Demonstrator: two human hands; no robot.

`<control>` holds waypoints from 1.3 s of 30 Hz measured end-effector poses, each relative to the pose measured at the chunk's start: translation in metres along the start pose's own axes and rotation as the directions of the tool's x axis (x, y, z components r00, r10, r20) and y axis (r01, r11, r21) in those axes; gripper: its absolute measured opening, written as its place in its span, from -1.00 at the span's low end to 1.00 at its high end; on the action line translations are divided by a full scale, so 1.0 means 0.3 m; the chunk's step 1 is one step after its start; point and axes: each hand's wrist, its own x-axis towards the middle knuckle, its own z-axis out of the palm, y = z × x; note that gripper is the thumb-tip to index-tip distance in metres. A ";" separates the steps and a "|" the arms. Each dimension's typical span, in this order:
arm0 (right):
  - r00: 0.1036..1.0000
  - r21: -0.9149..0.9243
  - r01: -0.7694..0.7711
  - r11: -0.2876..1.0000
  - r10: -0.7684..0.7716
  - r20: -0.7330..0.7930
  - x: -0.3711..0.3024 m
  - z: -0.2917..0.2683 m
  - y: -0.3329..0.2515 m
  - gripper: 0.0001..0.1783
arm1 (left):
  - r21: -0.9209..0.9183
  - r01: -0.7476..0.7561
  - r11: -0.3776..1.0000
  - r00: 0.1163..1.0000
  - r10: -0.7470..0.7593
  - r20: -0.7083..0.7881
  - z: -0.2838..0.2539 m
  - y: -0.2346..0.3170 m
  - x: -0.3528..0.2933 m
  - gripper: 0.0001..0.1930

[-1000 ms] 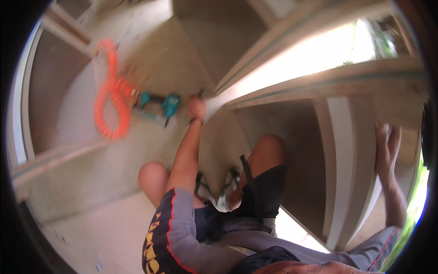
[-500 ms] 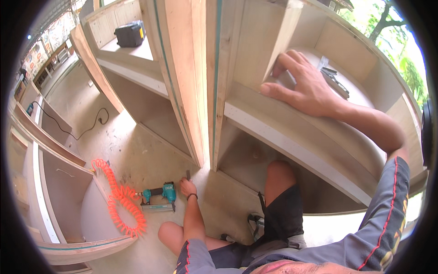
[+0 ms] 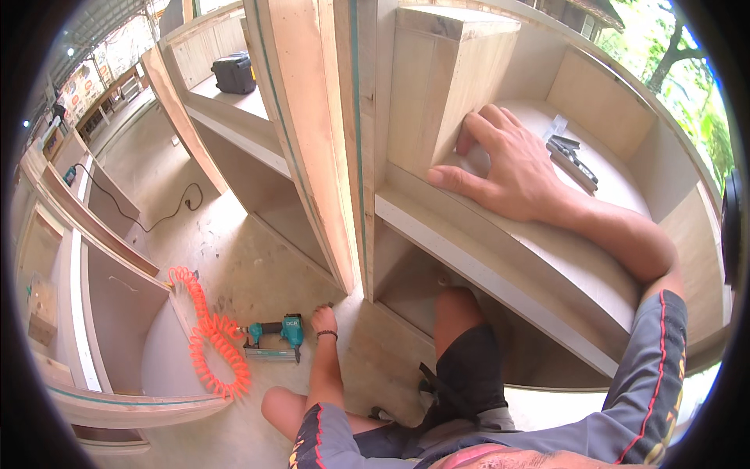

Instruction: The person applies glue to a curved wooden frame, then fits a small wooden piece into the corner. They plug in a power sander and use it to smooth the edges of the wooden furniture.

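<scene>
My right hand (image 3: pixel 512 168) lies flat with spread fingers on a plywood shelf (image 3: pixel 547 258) of a wooden cabinet, its fingertips against an upright wooden block (image 3: pixel 437 86). My left hand (image 3: pixel 323 319) reaches down to the floor by the foot of the cabinet's upright board (image 3: pixel 312 141), fingers curled, holding nothing that I can see. A teal nail gun (image 3: pixel 273 338) lies on the floor just left of that hand, joined to a coiled orange air hose (image 3: pixel 211 336). My knees show below.
A small dark tool and a clear packet (image 3: pixel 569 152) lie on the shelf behind my right hand. A black case (image 3: pixel 234 73) sits on another cabinet shelf. More cabinet frames (image 3: pixel 86 258) stand at left; a black cable (image 3: pixel 148 215) runs across the concrete floor.
The view has swung from the floor up to the cabinet. My right hand slid along the shelf to the wooden block. My left hand stays on the floor by the nail gun.
</scene>
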 end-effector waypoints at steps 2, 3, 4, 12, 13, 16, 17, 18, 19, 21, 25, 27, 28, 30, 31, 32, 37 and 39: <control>0.999 -0.010 0.021 1.000 -0.021 -0.025 -0.007 0.008 0.019 -0.24 | -0.038 -0.049 0.998 0.996 0.052 0.072 -0.041 0.039 -0.010 -0.81; 0.998 -0.002 0.047 0.999 -0.047 -0.047 -0.001 0.010 0.015 -0.25 | -0.029 -0.035 0.999 0.996 0.037 0.081 -0.040 0.024 -0.013 -0.81; 0.998 0.000 0.048 0.999 -0.048 -0.046 0.003 0.008 0.008 -0.26 | -0.021 -0.023 1.000 0.996 0.025 0.091 -0.038 0.013 -0.015 -0.81; 0.995 -0.010 0.064 0.998 -0.065 -0.077 0.003 0.012 0.008 -0.29 | -0.067 0.021 0.998 0.988 -0.010 0.153 -0.068 0.069 0.007 -0.77; 0.996 -0.009 0.058 0.998 -0.059 -0.071 0.007 0.010 0.005 -0.26 | -0.079 0.063 0.995 0.987 -0.050 0.153 -0.074 0.072 0.013 -0.79; 0.997 0.013 0.041 0.999 -0.040 -0.059 0.011 0.012 0.012 -0.21 | -0.121 0.186 0.975 0.973 -0.165 0.164 -0.093 0.042 -0.001 -0.82; 0.997 0.018 0.046 0.999 -0.045 -0.064 0.013 0.015 0.009 -0.21 | -0.153 0.229 0.961 0.965 -0.203 0.165 -0.112 0.024 -0.012 -0.83; 0.996 0.027 0.056 0.998 -0.054 -0.070 0.015 0.017 0.002 -0.21 | -0.184 0.275 0.944 0.955 -0.246 0.166 -0.134 -0.001 -0.028 -0.84; 0.995 0.032 0.067 0.997 -0.065 -0.071 0.018 0.018 -0.007 -0.20 | -0.291 0.331 0.897 0.941 -0.293 0.169 -0.155 -0.027 -0.056 -0.83; 0.998 0.016 0.040 0.999 -0.039 -0.058 0.001 0.033 0.023 -0.20 | -0.494 0.384 0.780 0.923 -0.328 0.200 -0.304 0.056 -0.116 -0.78; 0.995 -0.005 0.042 0.999 -0.042 -0.094 -0.014 0.029 0.030 -0.20 | -0.988 0.143 0.058 0.870 -0.484 0.098 -0.731 0.184 -0.263 -0.63; 0.993 -0.009 0.046 0.999 -0.047 -0.105 -0.017 0.027 0.031 -0.20 | -0.991 -0.079 -0.109 0.882 -0.471 -0.019 -0.987 0.242 -0.319 -0.64; 0.994 0.007 0.048 0.999 -0.047 -0.096 -0.012 0.034 0.027 -0.19 | -0.982 -0.154 -0.105 0.879 -0.469 -0.088 -1.118 0.262 -0.336 -0.66; 0.996 0.022 0.040 0.999 -0.038 -0.081 -0.008 0.037 0.016 -0.19 | -0.958 -0.280 0.060 0.827 -0.492 -0.272 -1.387 0.342 -0.361 -0.64; 0.995 0.031 0.051 0.998 -0.048 -0.088 -0.004 0.042 0.011 -0.19 | -0.948 -0.319 -0.016 0.825 -0.496 -0.269 -1.482 0.375 -0.360 -0.63; 0.994 0.025 0.053 0.998 -0.051 -0.098 -0.005 0.041 0.014 -0.19 | -0.927 -0.361 -0.102 0.829 -0.491 -0.269 -1.556 0.412 -0.348 -0.62; 0.993 0.016 0.056 0.998 -0.054 -0.107 -0.006 0.033 0.021 -0.18 | -0.857 -0.475 -0.202 0.838 -0.402 -0.370 -1.771 0.528 -0.298 -0.63; 0.991 0.001 0.061 0.998 -0.061 -0.119 -0.010 0.039 0.028 -0.19 | -0.834 -0.445 -0.327 0.871 -0.372 -0.320 -1.818 0.551 -0.298 -0.61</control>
